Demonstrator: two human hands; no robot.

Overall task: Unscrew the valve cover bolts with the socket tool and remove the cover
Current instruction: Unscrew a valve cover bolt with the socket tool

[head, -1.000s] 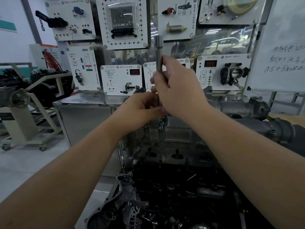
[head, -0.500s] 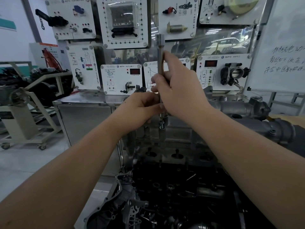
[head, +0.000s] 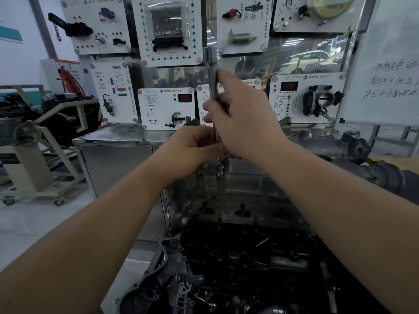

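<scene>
Both hands on the socket tool [head: 213,87], shaft standing near upright over the far edge of the valve cover [head: 244,189]. Right hand [head: 247,116] wrapped round the upper shaft, fingers curled tight; left hand [head: 192,150] pinching lower down, just above the bolt [head: 221,171]. Hands touching, stacked one over the other. Lower end of the tool hidden behind the fingers, so no telling whether seated on the bolt head. Risk right here: shaft tilting off axis under a twist, socket riding up and rounding the head. Knuckles near the cast bosses, likely to get barked on a slip. Loosened bolt could drop into the open engine [head: 238,257] below. Display boards [head: 167,30] behind, well apart.
</scene>
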